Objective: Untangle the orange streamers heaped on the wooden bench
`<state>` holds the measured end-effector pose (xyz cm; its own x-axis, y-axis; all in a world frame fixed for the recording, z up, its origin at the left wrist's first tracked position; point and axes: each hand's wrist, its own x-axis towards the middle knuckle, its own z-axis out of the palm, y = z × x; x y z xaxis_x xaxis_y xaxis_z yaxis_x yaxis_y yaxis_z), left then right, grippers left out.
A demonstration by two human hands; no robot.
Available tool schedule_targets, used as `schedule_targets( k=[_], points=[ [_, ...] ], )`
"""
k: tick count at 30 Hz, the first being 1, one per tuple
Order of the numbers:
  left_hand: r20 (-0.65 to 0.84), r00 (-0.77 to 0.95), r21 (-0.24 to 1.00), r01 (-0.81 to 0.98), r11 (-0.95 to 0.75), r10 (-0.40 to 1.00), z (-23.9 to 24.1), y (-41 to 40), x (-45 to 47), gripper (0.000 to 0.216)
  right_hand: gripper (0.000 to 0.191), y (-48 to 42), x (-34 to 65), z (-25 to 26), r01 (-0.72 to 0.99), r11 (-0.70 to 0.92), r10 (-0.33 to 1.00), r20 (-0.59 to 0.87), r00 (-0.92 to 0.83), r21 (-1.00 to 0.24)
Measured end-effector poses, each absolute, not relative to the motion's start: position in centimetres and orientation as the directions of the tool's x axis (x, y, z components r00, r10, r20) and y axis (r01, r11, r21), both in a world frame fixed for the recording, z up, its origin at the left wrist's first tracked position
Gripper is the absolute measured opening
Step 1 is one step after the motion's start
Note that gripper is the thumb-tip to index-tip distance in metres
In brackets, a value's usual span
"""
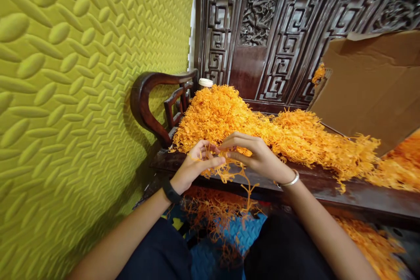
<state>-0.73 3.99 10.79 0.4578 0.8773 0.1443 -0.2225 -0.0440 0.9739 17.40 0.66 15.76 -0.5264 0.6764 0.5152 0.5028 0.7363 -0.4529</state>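
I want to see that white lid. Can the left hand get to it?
Probably not easily: the left hand is pinching orange strands, and the big orange pile lies between it and the white lid.

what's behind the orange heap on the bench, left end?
A white lid sticks up behind the orange heap, in front of the carved bench back. Whatever is under that lid is covered by the heap. Cardboard leans further right.
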Motion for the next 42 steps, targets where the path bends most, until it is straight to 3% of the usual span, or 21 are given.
schedule_targets(
  k=[5,11,17,23,28,31,34,37,42],
  points=[
    [0.187,0.523,0.968,-0.243,-0.065,0.832,10.7,3.7,-0.6,0.052,0.013,0.8,17.0,15.4,0.437,0.756,0.653,0.520,-0.550,-0.487],
    [0.220,0.497,0.972,-0.181,-0.147,0.839,10.5,4.2,-0.3,0.029,0.016,0.6,16.7,15.5,0.406,0.744,0.664,0.521,-0.537,-0.531],
    [0.288,0.458,0.956,-0.087,-0.280,0.841,10.4,4.4,0.0,0.014,0.005,0.9,16.9,15.0,0.427,0.706,0.707,0.533,-0.464,-0.565],
    [0.330,0.299,0.943,-0.054,-0.330,0.895,10.2,4.3,0.1,0.018,0.021,1.1,16.9,14.6,0.480,0.638,0.770,0.501,-0.395,-0.602],
    [0.349,0.282,0.936,-0.057,-0.347,0.894,10.3,4.3,0.2,0.015,0.005,1.3,17.0,14.7,0.608,0.575,0.817,0.420,-0.395,-0.547],
    [0.288,0.346,0.956,-0.055,-0.288,0.893,10.5,4.3,0.1,0.013,0.010,1.2,17.2,14.9,0.669,0.494,0.869,0.336,-0.363,-0.555],
    [0.202,0.466,0.978,-0.054,-0.201,0.862,10.8,4.4,-0.1,0.011,0.016,1.1,17.7,15.2,0.621,0.449,0.882,0.205,-0.425,-0.643],
    [0.081,0.620,0.996,-0.032,-0.078,0.781,11.0,4.4,-0.1,0.014,0.021,1.3,18.1,15.2,0.483,0.396,0.849,0.112,-0.517,-0.781],
    [-0.004,0.731,0.980,-0.133,0.149,0.682,11.3,4.0,-0.1,0.013,0.019,1.8,18.2,14.4,0.151,0.276,0.812,0.146,-0.565,-0.949]
  ],
)
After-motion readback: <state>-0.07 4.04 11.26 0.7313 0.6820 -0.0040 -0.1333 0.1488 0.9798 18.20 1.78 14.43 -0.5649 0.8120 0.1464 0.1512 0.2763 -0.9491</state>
